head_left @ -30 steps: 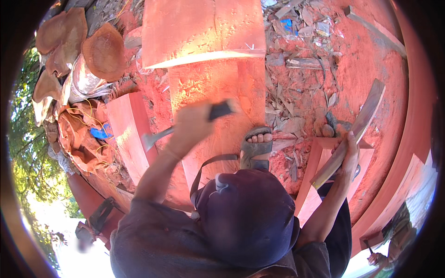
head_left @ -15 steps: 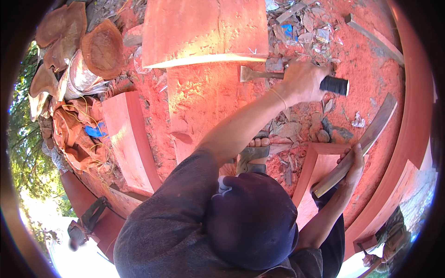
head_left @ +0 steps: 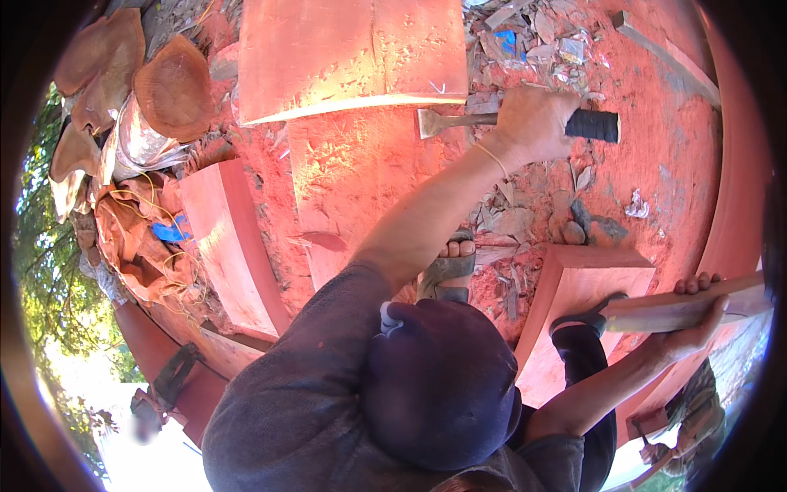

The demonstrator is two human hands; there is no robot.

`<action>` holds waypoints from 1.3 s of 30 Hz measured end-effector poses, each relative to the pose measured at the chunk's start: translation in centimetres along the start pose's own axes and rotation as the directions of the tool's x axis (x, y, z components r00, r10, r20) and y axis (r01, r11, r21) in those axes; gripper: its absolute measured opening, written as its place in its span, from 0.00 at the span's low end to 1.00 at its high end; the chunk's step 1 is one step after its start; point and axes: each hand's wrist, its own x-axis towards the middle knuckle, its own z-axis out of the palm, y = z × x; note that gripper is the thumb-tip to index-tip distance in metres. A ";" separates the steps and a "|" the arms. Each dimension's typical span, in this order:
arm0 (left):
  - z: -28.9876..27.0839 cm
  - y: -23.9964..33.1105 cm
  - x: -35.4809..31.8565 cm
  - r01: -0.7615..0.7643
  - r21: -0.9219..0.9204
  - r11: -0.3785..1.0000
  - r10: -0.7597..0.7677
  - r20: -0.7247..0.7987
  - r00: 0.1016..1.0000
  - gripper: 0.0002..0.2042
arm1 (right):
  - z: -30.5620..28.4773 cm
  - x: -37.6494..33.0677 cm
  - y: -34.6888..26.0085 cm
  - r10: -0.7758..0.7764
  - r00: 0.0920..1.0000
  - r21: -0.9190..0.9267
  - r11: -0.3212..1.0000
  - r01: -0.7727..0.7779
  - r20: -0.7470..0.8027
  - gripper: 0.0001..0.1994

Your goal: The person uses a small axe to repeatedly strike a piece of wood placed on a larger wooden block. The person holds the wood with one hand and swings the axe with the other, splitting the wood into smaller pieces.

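My left hand (head_left: 533,127) is closed around a chisel (head_left: 459,120) with a flat metal blade and a black-wrapped handle. It holds the chisel almost level, its blade toward the left, by the lower front edge of a thick reddish wooden slab (head_left: 352,61). Whether the blade touches the wood I cannot tell. At the right, my right hand (head_left: 697,328) grips a long wooden bar (head_left: 656,314) from below, its fingertips showing over the far side. The bar lies nearly crosswise, apart from the chisel.
Beneath the slab runs a reddish beam (head_left: 328,172). A sandalled foot (head_left: 449,266) stands beside it. Another squared block (head_left: 594,266) lies at right, with one more block (head_left: 225,238) at left. Cut log ends (head_left: 176,86) are stacked far left. Chips and leaves litter the ground.
My right hand has swung the wooden bar outward to the right, from a steep slant to nearly level. My left hand has moved slightly farther away, and the chisel is straighter.
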 end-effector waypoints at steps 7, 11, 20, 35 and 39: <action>-0.3 -0.2 0.0 -0.013 0.015 1.000 0.012 0.053 0.999 0.11 | 3.3 -5.1 7.1 0.606 0.760 -0.723 0.630 -0.282 0.232 0.22; -0.4 -0.3 -0.2 0.024 0.057 0.998 -0.028 0.079 0.996 0.11 | 2.1 -3.4 4.3 0.361 0.927 -0.556 0.793 -0.250 0.098 0.24; -1.1 -0.6 0.0 0.033 0.047 0.998 -0.037 0.096 0.995 0.10 | 5.3 -4.1 5.4 0.306 0.893 -0.702 0.712 0.016 0.330 0.20; -1.6 -0.8 0.4 0.063 0.065 0.996 -0.070 0.115 0.991 0.11 | 6.3 -4.9 7.0 0.570 0.790 -0.688 0.667 -0.284 0.226 0.22; -4.9 0.0 2.7 0.105 0.035 0.994 -0.101 -0.100 0.990 0.18 | 3.9 -6.6 6.7 0.530 0.840 -0.540 0.744 -0.393 0.119 0.24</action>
